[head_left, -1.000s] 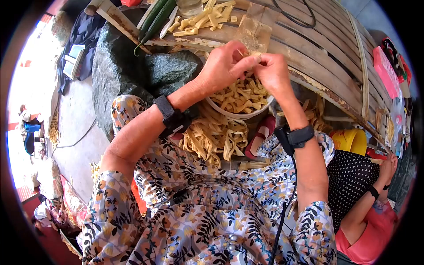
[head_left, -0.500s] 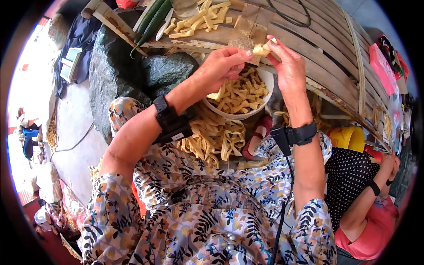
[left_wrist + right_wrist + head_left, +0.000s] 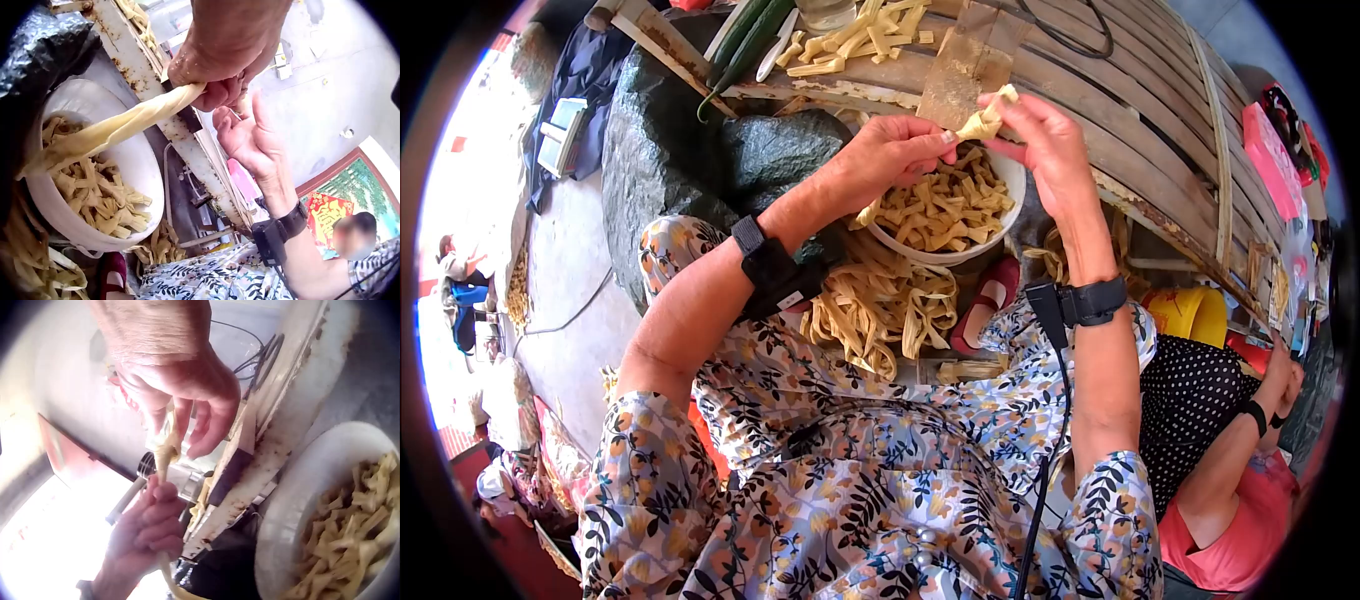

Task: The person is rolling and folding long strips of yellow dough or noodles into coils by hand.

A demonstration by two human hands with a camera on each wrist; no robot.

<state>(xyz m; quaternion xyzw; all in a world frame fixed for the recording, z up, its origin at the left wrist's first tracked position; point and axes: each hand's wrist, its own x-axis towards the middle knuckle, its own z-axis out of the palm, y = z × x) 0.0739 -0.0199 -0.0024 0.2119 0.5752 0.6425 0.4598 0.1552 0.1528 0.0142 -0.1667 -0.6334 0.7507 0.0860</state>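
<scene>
A pale yellow strip, much like tofu skin, stretches between both hands above a white tub [image 3: 948, 261] of short knotted pieces [image 3: 945, 208]. My left hand [image 3: 888, 158] grips the strip with curled fingers. From that hand a long twisted tail of the strip [image 3: 119, 130] hangs over the tub in the left wrist view. My right hand [image 3: 1055, 150] pinches the other, short end between thumb and fingers. A bunched knot [image 3: 167, 453] shows between the two hands in the right wrist view.
Loose long strips [image 3: 885, 310] lie in a heap below the tub. A slatted wooden bench [image 3: 1150, 115] with a rusty edge holds cut pieces [image 3: 865, 42] and cucumbers [image 3: 750, 45]. Black plastic [image 3: 785, 155] bulges at left. Another person [image 3: 1240, 510] sits at right beside a yellow bucket [image 3: 1190, 315].
The hands were close together over the strip a second ago. They have since drawn apart, the right hand moving rightward, and a knotted stretch of the strip now shows between them.
</scene>
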